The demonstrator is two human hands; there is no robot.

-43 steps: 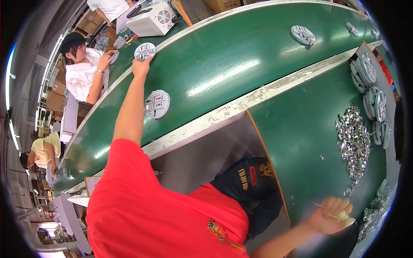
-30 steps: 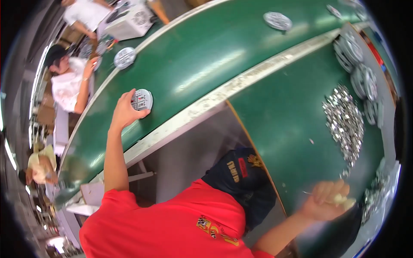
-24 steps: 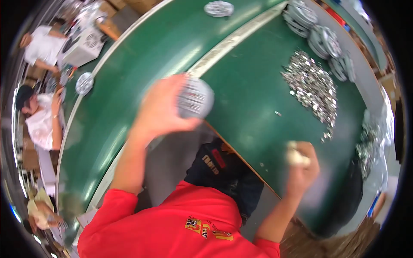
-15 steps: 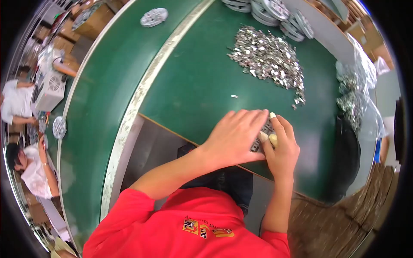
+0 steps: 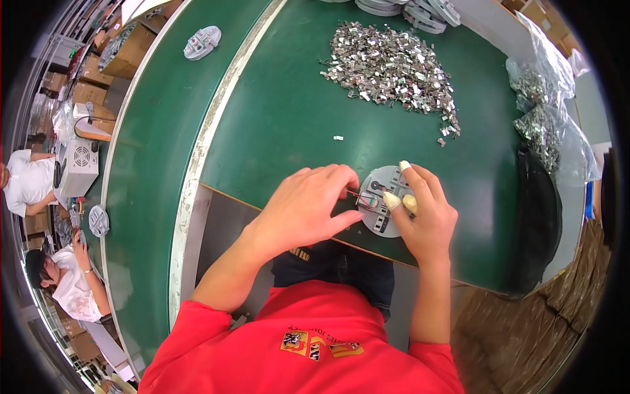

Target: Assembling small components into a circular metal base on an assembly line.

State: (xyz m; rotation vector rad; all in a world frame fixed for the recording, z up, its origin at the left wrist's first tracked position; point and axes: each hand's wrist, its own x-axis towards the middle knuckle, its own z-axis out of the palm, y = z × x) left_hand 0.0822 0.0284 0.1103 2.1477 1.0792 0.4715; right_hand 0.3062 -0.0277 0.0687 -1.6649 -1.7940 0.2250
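Note:
A light-grey round plate (image 5: 390, 228) lies at the near edge of the green table, with small dark and metallic parts set into its face. A small reddish wire shows at its left side. My right hand (image 5: 428, 213) grips the plate from the right, with pale finger covers on several fingertips. Left of the plate, my left hand (image 5: 306, 202) has its thumb stretched out and apart from the curved index finger. Nothing shows between them; the other fingers are partly hidden behind the back of the hand.
Beyond the plate lies a heap of small metal pieces (image 5: 394, 65), with one loose piece (image 5: 338, 138) nearer. Grey round plates (image 5: 425, 18) are stacked at the back. Bags of metal parts (image 5: 541, 131) and a black bundle (image 5: 535, 223) lie right. A conveyor belt (image 5: 154, 164) runs left, past two co-workers.
My left hand has drawn back leftward from the round plate, uncovering much of its face. My right hand stays on the plate. The whole view has shifted slightly.

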